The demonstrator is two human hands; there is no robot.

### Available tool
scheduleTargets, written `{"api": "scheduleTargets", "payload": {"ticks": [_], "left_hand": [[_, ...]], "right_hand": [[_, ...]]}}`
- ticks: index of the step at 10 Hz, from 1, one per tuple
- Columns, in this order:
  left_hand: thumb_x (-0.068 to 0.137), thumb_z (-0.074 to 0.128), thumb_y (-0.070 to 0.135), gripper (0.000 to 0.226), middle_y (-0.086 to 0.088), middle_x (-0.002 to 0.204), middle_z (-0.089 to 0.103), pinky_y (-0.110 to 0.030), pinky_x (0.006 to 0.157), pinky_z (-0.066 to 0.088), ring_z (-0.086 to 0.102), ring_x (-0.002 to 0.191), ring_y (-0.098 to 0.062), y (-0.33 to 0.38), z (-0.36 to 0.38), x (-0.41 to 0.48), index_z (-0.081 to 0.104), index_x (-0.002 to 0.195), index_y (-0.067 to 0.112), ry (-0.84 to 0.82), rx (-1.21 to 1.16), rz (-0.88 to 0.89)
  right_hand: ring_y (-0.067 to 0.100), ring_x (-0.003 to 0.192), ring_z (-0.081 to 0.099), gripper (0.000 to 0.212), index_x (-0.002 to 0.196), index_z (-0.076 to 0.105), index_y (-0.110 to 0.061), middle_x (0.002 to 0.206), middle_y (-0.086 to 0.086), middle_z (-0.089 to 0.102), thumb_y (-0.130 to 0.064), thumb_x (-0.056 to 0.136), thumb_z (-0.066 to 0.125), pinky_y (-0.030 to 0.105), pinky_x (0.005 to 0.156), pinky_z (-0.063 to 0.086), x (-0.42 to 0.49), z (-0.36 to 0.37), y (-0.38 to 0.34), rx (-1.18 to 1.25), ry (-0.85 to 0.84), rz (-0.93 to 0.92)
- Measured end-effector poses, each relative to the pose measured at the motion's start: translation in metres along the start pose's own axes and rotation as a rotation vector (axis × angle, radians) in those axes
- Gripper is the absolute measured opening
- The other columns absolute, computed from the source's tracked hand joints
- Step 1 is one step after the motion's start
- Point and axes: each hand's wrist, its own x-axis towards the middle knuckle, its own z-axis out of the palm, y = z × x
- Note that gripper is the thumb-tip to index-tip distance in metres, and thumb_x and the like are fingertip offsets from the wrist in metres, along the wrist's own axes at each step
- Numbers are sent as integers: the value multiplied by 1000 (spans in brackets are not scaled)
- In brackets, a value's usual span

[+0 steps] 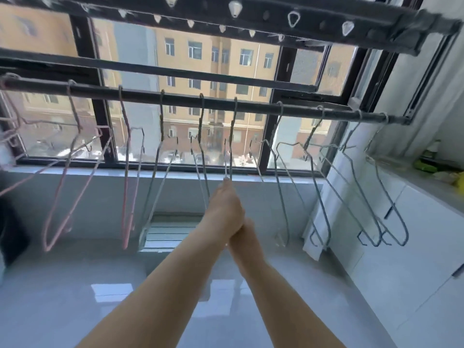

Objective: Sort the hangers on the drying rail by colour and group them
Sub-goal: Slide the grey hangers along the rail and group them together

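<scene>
The fingertips (pixel 227 182) of the left hand (pixel 226 205) are bunched together and pinch the lowest part of a thin grey hanger (pixel 231 144). This hanger is seen almost edge-on and runs straight up from the fingers to its hook on the dark drying rail (pixel 251 106) overhead. Just below and slightly right of that grip, the right hand (pixel 244 236) sits against the left wrist. Its fingers are hidden behind the left hand, so I cannot tell whether they are curled or loose. Close to the left of the pinching fingers hangs a second grey hanger (pixel 200 156), and a third grey hanger (pixel 154 187) hangs beyond it. Farther left again come the pink hangers (pixel 126 192), spread apart along the rail out to the frame edge. To the right of the fingers hangs another grey hanger (pixel 278 187), then three bluish-grey hangers (pixel 319 197) spaced along the far right end of the rail. Behind all of them is a dark-framed window (pixel 273 126) looking out on yellow buildings. A pale sill (pixel 175 173) runs level with the fingertips, and a white counter (pixel 414 187) lies well off to the right.
</scene>
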Motion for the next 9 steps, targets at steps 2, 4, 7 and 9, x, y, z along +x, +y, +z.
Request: {"api": "scheduleTargets", "payload": {"ticks": [2, 4, 7, 9], "left_hand": [[91, 40, 5, 23, -9, 116, 62, -33, 92, 43, 57, 105, -27, -2, 19, 1, 47, 112, 5, 25, -209, 32], [91, 42, 3, 44, -9, 111, 65, -35, 98, 44, 59, 104, -24, 8, 26, -2, 39, 134, 8, 28, -299, 59], [92, 41, 4, 47, -9, 114, 62, -35, 97, 44, 57, 105, -24, 14, 36, -3, 34, 138, 11, 26, -330, 47], [92, 46, 13, 52, -7, 145, 36, -29, 109, 25, 34, 134, -22, 20, 40, -9, 28, 141, 12, 167, -147, 135]], "right_hand": [[-2, 54, 46, 31, 68, 41, -22, 65, -8, 48, -8, 95, 34, 10, 52, 36, -4, -19, 4, -22, 64, -161], [-13, 52, 50, 28, 78, 48, -14, 70, -6, 55, -3, 97, 29, 4, 48, 38, -3, -32, 5, 42, 59, -129], [-5, 50, 51, 26, 86, 55, -15, 62, -10, 55, -15, 98, 32, 15, 52, 38, -1, -48, 10, -20, 44, -118], [16, 107, 50, 27, 116, 56, -13, 110, 1, 53, -14, 90, 47, 25, 95, 37, -12, -93, -1, -414, 282, -339]]}}
